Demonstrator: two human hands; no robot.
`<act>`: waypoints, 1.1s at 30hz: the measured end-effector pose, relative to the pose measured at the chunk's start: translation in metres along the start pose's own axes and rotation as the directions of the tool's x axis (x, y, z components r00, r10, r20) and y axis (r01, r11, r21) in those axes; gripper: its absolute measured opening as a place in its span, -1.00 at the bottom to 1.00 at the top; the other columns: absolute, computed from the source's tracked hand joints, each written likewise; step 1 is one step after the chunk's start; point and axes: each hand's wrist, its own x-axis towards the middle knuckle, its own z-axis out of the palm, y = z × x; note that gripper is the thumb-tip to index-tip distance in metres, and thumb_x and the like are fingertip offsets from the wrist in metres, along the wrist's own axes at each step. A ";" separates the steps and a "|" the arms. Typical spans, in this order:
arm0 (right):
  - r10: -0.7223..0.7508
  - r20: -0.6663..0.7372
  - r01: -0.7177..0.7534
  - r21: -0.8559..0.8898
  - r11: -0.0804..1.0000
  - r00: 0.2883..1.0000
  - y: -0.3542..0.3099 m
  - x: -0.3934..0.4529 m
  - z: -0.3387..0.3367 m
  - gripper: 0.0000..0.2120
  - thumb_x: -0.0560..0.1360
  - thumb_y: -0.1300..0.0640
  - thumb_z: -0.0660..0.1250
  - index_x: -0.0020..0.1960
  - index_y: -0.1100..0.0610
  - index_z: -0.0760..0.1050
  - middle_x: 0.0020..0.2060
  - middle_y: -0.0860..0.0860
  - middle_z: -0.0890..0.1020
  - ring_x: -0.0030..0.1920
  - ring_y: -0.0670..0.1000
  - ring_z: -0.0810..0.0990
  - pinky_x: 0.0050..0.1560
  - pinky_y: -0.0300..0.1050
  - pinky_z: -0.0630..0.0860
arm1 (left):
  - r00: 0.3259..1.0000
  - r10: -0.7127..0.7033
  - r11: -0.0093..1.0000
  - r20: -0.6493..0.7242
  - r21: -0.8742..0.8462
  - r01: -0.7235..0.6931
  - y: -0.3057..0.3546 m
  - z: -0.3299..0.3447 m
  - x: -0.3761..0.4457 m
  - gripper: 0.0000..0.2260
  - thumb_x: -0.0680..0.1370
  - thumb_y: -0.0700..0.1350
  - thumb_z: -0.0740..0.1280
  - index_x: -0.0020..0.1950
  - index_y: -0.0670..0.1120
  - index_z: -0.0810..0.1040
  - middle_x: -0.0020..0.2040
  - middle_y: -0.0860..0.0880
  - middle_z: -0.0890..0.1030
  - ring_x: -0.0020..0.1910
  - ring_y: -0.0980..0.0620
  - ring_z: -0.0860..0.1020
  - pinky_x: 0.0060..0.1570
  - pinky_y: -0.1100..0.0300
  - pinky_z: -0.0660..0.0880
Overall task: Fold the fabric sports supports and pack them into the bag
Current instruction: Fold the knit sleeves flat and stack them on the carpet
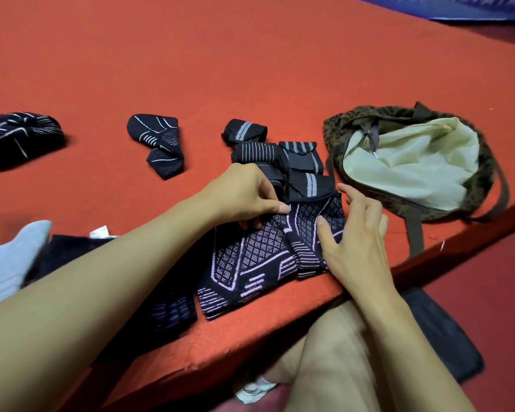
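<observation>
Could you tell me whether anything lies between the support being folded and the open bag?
Nothing visible blocks it. The patterned support under the left hand and right hand lies left of the open bag; the striped wraps sit behind it, beside the bag.

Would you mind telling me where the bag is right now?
In the head view, the bag lies open on the red surface at the right, just beyond the right hand and beside the folded grey-striped supports.

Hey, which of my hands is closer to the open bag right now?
Right. Your right hand rests on the patterned support just beside the bag, on its near-left side. Your left hand touches the same support farther left, away from the bag.
</observation>
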 end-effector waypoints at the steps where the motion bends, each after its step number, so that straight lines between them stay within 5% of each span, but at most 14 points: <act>1: -0.009 -0.007 0.009 0.000 1.000 1.000 -0.003 0.000 -0.003 -0.40 0.56 0.01 0.40 0.53 -0.04 0.28 0.29 0.07 0.38 0.26 0.17 0.35 0.32 0.18 0.39 | 1.000 0.022 0.999 -0.012 0.029 -0.022 0.001 -0.002 -0.003 -0.77 0.55 0.12 0.50 -0.12 -0.03 0.76 -0.41 -0.01 0.69 -0.45 0.05 0.67 -0.43 0.22 0.59; 8: -0.220 -0.145 0.220 -0.013 0.975 0.965 -0.048 0.014 -0.011 -0.76 0.54 0.11 0.36 0.21 0.03 0.54 0.08 0.00 0.49 0.15 0.11 0.44 0.18 0.12 0.48 | 0.987 0.140 0.975 -0.084 0.186 -0.122 0.001 -0.029 -0.021 -0.77 0.62 0.07 0.44 -0.14 -0.04 0.71 -0.37 0.04 0.70 -0.44 0.17 0.66 -0.32 0.29 0.59; 12: -0.337 0.060 0.332 0.077 0.940 0.940 -0.088 0.043 0.012 -0.88 0.52 0.07 0.26 -0.05 -0.05 0.58 -0.20 -0.12 0.55 -0.15 -0.02 0.54 -0.11 0.08 0.55 | 0.982 0.131 0.981 -0.137 0.160 -0.108 -0.011 -0.064 -0.041 -0.77 0.63 0.01 0.43 -0.15 -0.08 0.70 -0.37 0.04 0.70 -0.44 0.16 0.67 -0.36 0.34 0.55; 17: -0.512 0.336 0.437 0.275 0.856 0.791 -0.168 0.082 0.057 -0.83 0.53 0.16 0.33 -0.03 -0.04 0.68 -0.31 -0.13 0.57 -0.29 -0.18 0.49 -0.16 -0.24 0.39 | 0.979 -0.021 0.995 -0.202 0.092 0.040 -0.056 -0.121 -0.070 -0.79 0.66 -0.10 0.36 -0.12 -0.11 0.70 -0.31 0.00 0.72 -0.38 0.11 0.68 -0.34 0.21 0.62; 20: -0.571 0.421 0.481 0.308 0.821 0.705 -0.221 0.099 0.095 -0.75 0.55 0.24 0.32 0.05 -0.04 0.69 -0.21 -0.13 0.55 -0.21 -0.09 0.46 -0.10 -0.23 0.33 | 0.945 -0.142 0.987 -0.293 0.032 0.158 -0.101 -0.154 -0.091 -0.80 0.67 -0.14 0.34 -0.05 -0.15 0.72 -0.26 0.09 0.73 -0.31 0.17 0.68 -0.34 0.23 0.63; 23: -0.579 0.475 0.458 0.354 0.815 0.662 -0.266 0.109 0.140 -0.64 0.56 0.32 0.24 0.19 0.02 0.66 -0.10 -0.06 0.58 -0.11 -0.04 0.48 -0.01 -0.22 0.36 | 0.845 -0.300 0.953 -0.442 -0.096 0.288 -0.155 -0.184 -0.119 -0.82 0.66 -0.11 0.35 -0.04 -0.10 0.72 -0.15 0.00 0.75 -0.16 0.04 0.69 -0.25 0.19 0.65; 25: -0.537 0.517 0.361 0.407 0.839 0.666 -0.289 0.116 0.168 -0.66 0.58 0.31 0.23 0.24 0.03 0.63 -0.05 -0.05 0.61 -0.06 -0.02 0.54 0.03 -0.23 0.40 | 0.719 -0.408 0.912 -0.563 -0.213 0.351 -0.191 -0.196 -0.137 -0.85 0.64 -0.12 0.37 -0.07 -0.08 0.71 -0.14 -0.09 0.70 -0.18 0.00 0.63 -0.07 0.01 0.69; 28: -0.418 0.505 0.243 0.377 0.894 0.756 -0.293 0.125 0.202 -0.70 0.63 0.28 0.23 0.26 0.04 0.62 0.04 -0.02 0.64 0.04 -0.02 0.58 0.04 -0.30 0.35 | 0.510 -0.519 0.849 -0.686 -0.341 0.404 -0.231 -0.197 -0.145 -0.88 0.59 -0.18 0.37 -0.07 -0.01 0.68 -0.02 -0.17 0.71 -0.15 -0.05 0.59 0.03 0.01 0.63; 30: -0.367 0.435 0.229 0.338 0.913 0.822 -0.277 0.124 0.218 -0.69 0.62 0.29 0.24 0.24 0.04 0.63 0.13 0.03 0.66 0.09 0.01 0.61 0.11 -0.30 0.36 | 0.474 -0.546 0.829 -0.691 -0.366 0.422 -0.249 -0.189 -0.140 -0.83 0.57 -0.20 0.36 0.12 -0.04 0.66 0.15 -0.17 0.67 0.02 -0.09 0.62 0.12 0.09 0.53; 33: -0.379 0.369 0.263 0.328 0.908 0.849 -0.250 0.118 0.226 -0.68 0.56 0.32 0.29 0.21 0.05 0.63 0.07 0.06 0.61 -0.16 -0.02 0.58 0.10 -0.27 0.44 | 0.456 -0.585 0.799 -0.671 -0.382 0.464 -0.264 -0.176 -0.134 -0.74 0.57 -0.18 0.35 0.26 -0.05 0.55 0.34 -0.16 0.38 0.32 -0.18 0.48 0.46 0.05 0.36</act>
